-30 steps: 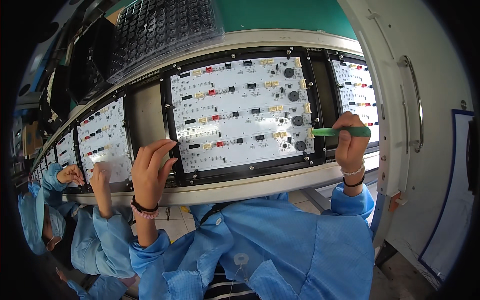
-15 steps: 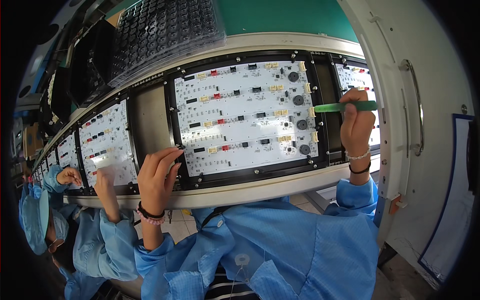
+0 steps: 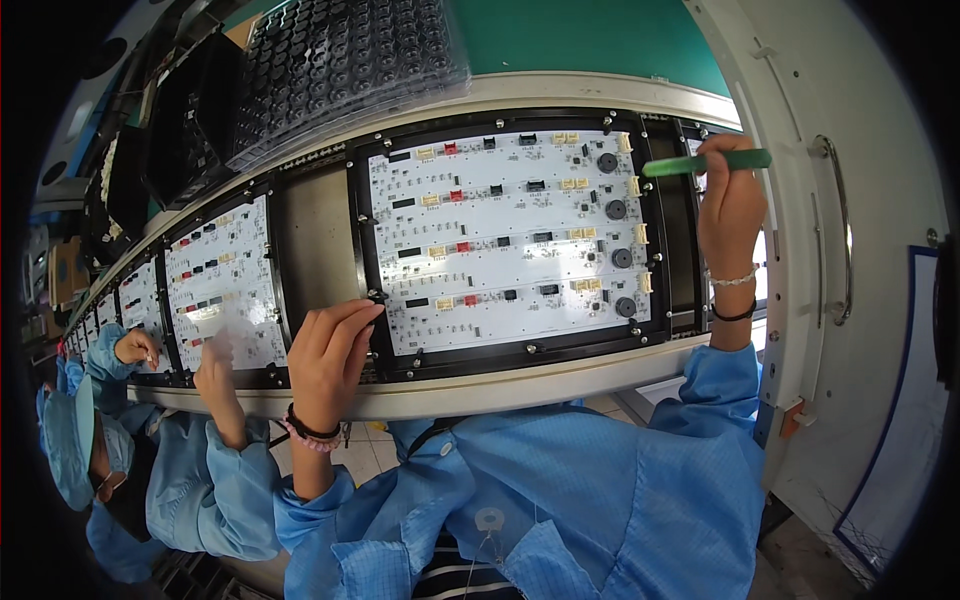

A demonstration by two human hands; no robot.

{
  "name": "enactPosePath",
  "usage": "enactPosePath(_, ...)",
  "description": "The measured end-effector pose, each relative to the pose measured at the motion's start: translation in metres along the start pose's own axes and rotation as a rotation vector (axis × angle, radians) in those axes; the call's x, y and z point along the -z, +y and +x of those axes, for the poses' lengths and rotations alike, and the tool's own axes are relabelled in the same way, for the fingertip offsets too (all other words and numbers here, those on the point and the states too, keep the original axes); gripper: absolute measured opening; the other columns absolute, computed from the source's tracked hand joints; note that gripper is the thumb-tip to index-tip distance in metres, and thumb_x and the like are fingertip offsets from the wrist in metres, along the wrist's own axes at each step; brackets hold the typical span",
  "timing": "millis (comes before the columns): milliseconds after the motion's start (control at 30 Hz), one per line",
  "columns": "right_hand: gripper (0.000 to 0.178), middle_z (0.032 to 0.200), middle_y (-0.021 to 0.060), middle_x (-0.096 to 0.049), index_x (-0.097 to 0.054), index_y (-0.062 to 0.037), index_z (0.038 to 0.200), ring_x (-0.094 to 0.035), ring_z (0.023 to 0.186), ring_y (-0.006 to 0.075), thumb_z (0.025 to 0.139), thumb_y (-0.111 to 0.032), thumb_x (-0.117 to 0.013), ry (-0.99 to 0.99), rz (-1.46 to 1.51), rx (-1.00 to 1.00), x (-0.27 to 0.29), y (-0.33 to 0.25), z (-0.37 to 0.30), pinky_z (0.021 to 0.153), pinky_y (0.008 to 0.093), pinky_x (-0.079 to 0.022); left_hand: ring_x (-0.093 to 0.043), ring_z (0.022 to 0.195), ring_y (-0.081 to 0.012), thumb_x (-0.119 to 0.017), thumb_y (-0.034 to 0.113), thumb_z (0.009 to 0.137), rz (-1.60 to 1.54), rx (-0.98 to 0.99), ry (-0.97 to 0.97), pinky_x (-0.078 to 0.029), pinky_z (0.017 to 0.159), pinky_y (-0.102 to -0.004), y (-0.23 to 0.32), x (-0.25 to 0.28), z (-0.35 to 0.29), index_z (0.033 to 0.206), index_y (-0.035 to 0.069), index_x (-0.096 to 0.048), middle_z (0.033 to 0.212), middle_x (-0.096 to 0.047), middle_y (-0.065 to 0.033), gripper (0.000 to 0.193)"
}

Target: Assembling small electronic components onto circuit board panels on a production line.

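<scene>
In front of me a panel of white circuit boards (image 3: pixel 500 255) sits in a black frame (image 3: pixel 480 356). The boards carry cream, red and black connectors and round black buzzers (image 3: pixel 615 209). My right hand (image 3: pixel 730 205) is closed around a green stick-like tool (image 3: pixel 705 163), whose tip points left beside the cream connectors (image 3: pixel 634 187) on the right edge, near the far two. My left hand (image 3: pixel 330 345) rests at the frame's left edge, its fingers drawn together at a small black knob (image 3: pixel 377 297); whether they grip it is unclear.
Further framed boards (image 3: pixel 222 290) stand along the metal rail to the left, with a co-worker's hands (image 3: pixel 216 375) over them. A clear tray of round black parts (image 3: pixel 345 75) lies beyond the rail. At the right stands a pale cabinet panel with a metal handle (image 3: pixel 835 230).
My right hand has moved away from me with the green tool, its tip going from the third connector toward the far two. The frame and my left hand appear shifted slightly right in view.
</scene>
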State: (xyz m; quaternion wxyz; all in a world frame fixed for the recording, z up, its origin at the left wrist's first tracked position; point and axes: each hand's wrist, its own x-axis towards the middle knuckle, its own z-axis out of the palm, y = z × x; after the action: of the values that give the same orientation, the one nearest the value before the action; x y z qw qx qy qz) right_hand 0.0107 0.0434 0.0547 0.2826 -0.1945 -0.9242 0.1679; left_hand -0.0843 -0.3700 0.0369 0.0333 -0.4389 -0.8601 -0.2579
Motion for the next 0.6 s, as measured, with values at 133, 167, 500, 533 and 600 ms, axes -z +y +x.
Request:
enactPosePath(133, 0.024, 0.08, 0.0072, -0.065, -0.059, -0.008, 0.104, -0.066, 0.071, 0.0204, 0.107, -0.028, -0.045, 0.011, -0.051, 0.005, -0.015, 0.002, 0.016, 0.064, 0.0302, -0.048, -0.064, 0.09, -0.0279, -0.066, -0.007, 0.081, -0.036, 0.037, -0.033, -0.052, 0.076, -0.0351, 0.002, -0.001, 0.0, 0.106, 0.004, -0.07, 0.106, -0.069, -0.0102, 0.028)
enactPosePath(167, 0.024, 0.082, 0.0074, -0.066, -0.059, -0.0079, 0.104, -0.067, 0.073, 0.0208, 0.107, -0.027, -0.045, -0.015, -0.085, 0.004, -0.018, 0.002, 0.018, 0.065, 0.0306, -0.049, -0.064, 0.088, -0.0274, -0.067, -0.006, 0.081, -0.027, 0.02, -0.015, -0.052, 0.074, -0.0351, 0.002, -0.002, 0.0, 0.106, 0.005, -0.07, 0.105, -0.068, -0.0091, 0.028)
enactPosePath(500, 0.02, 0.082, 0.0055, -0.065, -0.061, -0.0086, 0.106, -0.062, 0.068, 0.0172, 0.104, -0.027, -0.053, 0.112, 0.071, 0.101, -0.016, -0.001, 0.021, 0.062, 0.0286, -0.047, -0.063, 0.083, -0.0254, -0.071, -0.003, 0.08, 0.002, -0.013, 0.029, -0.051, 0.07, -0.0343, -0.004, -0.003, -0.008, 0.106, 0.006, -0.07, 0.103, -0.068, -0.0062, 0.028)
enactPosePath(533, 0.02, 0.076, 0.0031, -0.065, -0.062, -0.011, 0.105, -0.06, 0.061, 0.0166, 0.102, -0.03, -0.056, 0.163, 0.142, 0.165, -0.017, -0.003, 0.022, 0.056, 0.0282, -0.045, -0.063, 0.083, -0.0254, -0.071, -0.003, 0.08, 0.003, -0.008, 0.024, -0.051, 0.07, -0.0343, -0.003, -0.004, -0.007, 0.106, 0.006, -0.07, 0.103, -0.068, -0.0062, 0.028)
enactPosePath(600, 0.021, 0.07, 0.0007, -0.065, -0.063, -0.0133, 0.104, -0.058, 0.055, 0.0161, 0.1, -0.034, -0.059, 0.211, 0.221, 0.224, -0.019, -0.012, 0.02, 0.051, 0.0279, -0.043, -0.063, 0.083, -0.0249, -0.071, -0.003, 0.079, -0.014, -0.033, 0.03, -0.052, 0.07, -0.0341, 0.0, -0.006, -0.005, 0.106, 0.006, -0.071, 0.102, -0.068, -0.0059, 0.029)
